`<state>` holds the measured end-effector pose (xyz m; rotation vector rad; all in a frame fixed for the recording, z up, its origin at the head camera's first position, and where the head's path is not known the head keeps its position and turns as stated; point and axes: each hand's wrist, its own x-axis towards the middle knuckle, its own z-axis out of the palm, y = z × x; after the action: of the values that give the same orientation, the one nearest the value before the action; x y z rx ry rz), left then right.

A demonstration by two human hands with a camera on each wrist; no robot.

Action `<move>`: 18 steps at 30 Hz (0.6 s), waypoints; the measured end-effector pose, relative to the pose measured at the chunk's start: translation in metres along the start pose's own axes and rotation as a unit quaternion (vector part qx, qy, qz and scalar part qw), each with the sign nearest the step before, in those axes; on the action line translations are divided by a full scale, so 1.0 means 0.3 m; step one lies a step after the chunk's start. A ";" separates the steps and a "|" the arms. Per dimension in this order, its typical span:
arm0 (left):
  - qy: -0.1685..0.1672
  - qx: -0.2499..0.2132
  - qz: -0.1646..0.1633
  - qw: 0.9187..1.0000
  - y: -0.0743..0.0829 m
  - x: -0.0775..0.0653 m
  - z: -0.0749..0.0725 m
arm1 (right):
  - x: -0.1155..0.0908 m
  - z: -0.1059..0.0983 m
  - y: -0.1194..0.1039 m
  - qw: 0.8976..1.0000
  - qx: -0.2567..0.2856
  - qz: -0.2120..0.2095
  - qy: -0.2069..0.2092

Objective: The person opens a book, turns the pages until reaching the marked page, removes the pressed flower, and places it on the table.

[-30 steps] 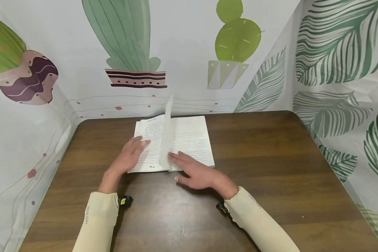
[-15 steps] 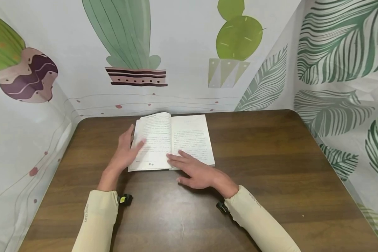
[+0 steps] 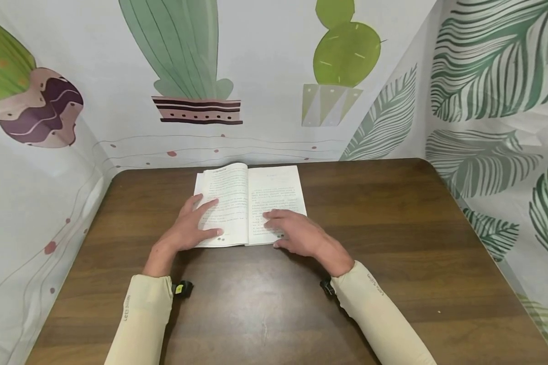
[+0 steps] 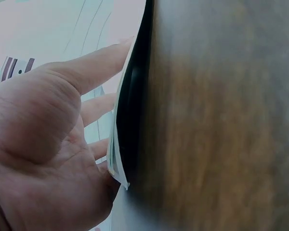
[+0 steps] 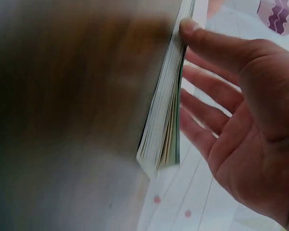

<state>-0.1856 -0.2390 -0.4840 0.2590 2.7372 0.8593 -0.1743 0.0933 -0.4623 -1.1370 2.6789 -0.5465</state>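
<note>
An open book [image 3: 274, 182] with printed text lies at the far side of the table. Spread fingers of my left hand [image 3: 184, 228] rest on its left page [image 3: 228, 187], the thumb low near the bottom margin. On the lower part of the right page is my right hand [image 3: 299, 235], its fingers slightly bent and its thumb by the near edge. In the left wrist view, the thin left side of the book [image 4: 116, 159] bows up off the table. The right wrist view shows the thicker page block [image 5: 161, 110] close to the right thumb.
The brown wooden table [image 3: 383, 218] extends to both sides of the book and in front of it. Behind it hangs a white wall covering [image 3: 269, 66] printed with cacti and leaves. A dark wrist strap [image 3: 182, 289] shows at the left sleeve.
A leaf that stood upright has come down onto the left side. My left hand went out to the left margin and back onto the page. My right hand moved rightward from the fold.
</note>
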 end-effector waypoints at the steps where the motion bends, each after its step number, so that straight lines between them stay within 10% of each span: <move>1: 0.000 0.000 -0.001 1.000 0.001 0.001 0.000 | 0.000 -0.005 0.008 1.000 -0.002 -0.001 0.003; 18: -0.003 -0.001 0.004 1.000 -0.010 0.003 0.000 | -0.043 -0.068 0.114 0.997 0.066 0.000 0.047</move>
<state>-0.1866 -0.2412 -0.4860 0.2717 2.7319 0.8605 -0.1942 0.1298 -0.4571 -1.1002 2.6754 -0.7826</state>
